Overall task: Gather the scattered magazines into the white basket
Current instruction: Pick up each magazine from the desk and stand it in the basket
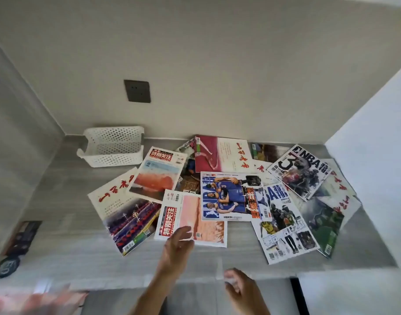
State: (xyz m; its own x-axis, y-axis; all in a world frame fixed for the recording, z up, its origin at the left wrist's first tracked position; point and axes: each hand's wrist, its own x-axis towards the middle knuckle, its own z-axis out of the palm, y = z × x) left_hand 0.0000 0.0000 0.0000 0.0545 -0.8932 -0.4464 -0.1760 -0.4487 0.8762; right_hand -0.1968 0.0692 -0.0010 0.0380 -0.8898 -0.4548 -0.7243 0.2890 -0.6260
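Several magazines lie scattered and overlapping on a grey counter [65, 201]. The white perforated basket [113, 146] stands empty at the back left, against the wall. My left hand [177, 246] reaches forward with its fingers spread, its tips over the near edge of a pink-covered magazine with a red title block [195, 217]. My right hand [238, 285] hangs lower at the counter's front edge, fingers loosely curled, and something small and pale may sit at the fingertips. A blue basketball magazine [233, 196] lies in the middle, another basketball magazine [301, 171] at the back right.
A dark socket plate [137, 91] is on the back wall. A white wall [372, 178] closes the right side and a grey wall the left. Dark objects [17, 244] sit at the counter's left end. A blurred reddish shape [35, 301] shows at the bottom left.
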